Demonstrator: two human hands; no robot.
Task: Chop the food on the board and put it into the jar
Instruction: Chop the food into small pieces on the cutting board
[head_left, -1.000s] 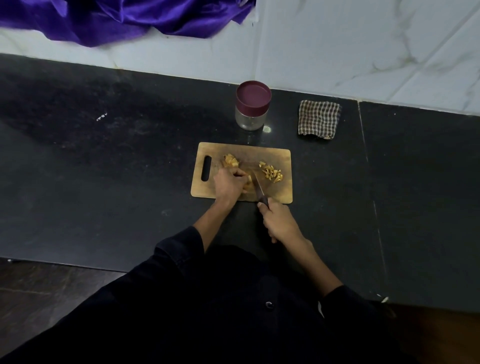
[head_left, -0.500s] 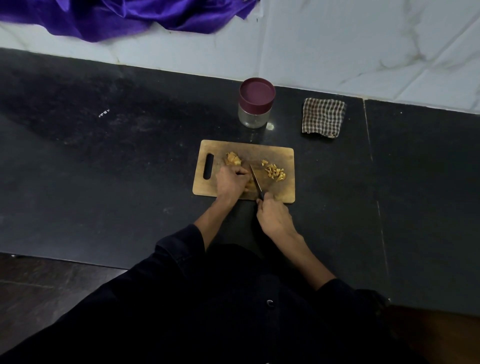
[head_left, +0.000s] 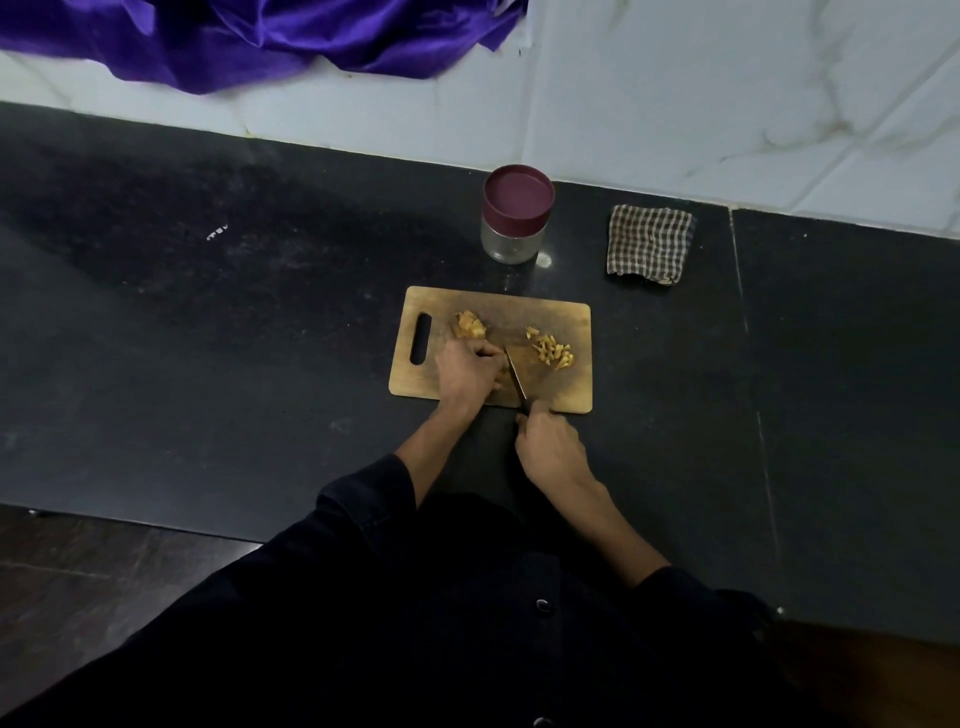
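While right hand (head_left: 551, 448) grips knife (head_left: 516, 380), left hand (head_left: 467, 370) pins food (head_left: 470, 326) — chopped pieces (head_left: 551, 351) lie right.

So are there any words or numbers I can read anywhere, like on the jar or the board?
None can be read.
Jar and its lid: no label shows.
Board, knife, cloth: no writing.
Small white mark on the counter: too small and blurred to tell if it is text.

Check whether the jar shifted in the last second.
No. The jar keeps its spot beyond the far edge of the cutting board, left of the checked cloth.
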